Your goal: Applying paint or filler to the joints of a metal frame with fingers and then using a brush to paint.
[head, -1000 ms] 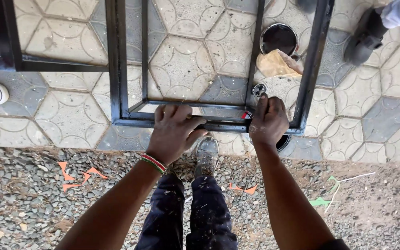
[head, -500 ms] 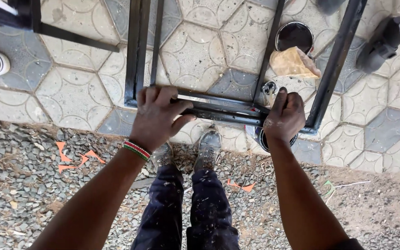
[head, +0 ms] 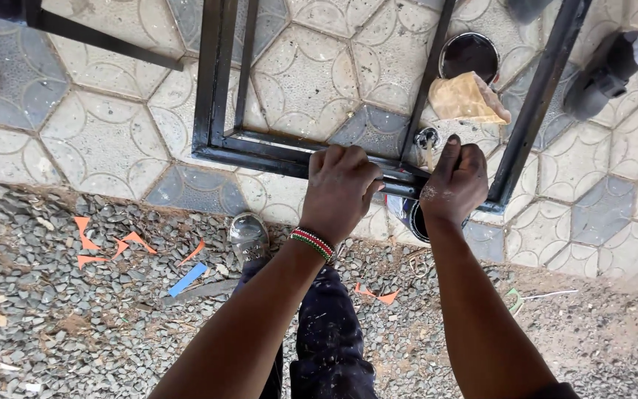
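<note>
patterned paving slabs [head: 105,140] fill the top of the view, hexagons in grey and cream, and loose gravel [head: 60,318] takes over below. standing across the paving is the big piece, a black metal frame [head: 212,89] of square tubing, its near rail running left to right just ahead of the person's shoes.

both hands are on that near rail. the left hand [head: 341,188], with a beaded wristband [head: 311,242] behind it, is wrapped over the bar with the fingers curled shut around it. the right hand [head: 452,185] sits close beside it at the joint where an upright bar meets the rail, fingers folded down on the metal and one pointing forward; whether it grips fully round the bar, i cannot tell.

by the look of it, this is the handling stage: a two-handed hold on the frame's edge to steady or shift it. any move from here calls for an even pull with both hands, and feet kept out from under the rail.

smaller things now: a dark paint tin [head: 470,55] beyond the frame, a brown rag [head: 467,100] against it, another tin [head: 415,218] part hidden under the right wrist, somebody else's dark shoe [head: 592,77] top right, orange scraps [head: 105,247] on the gravel.
</note>
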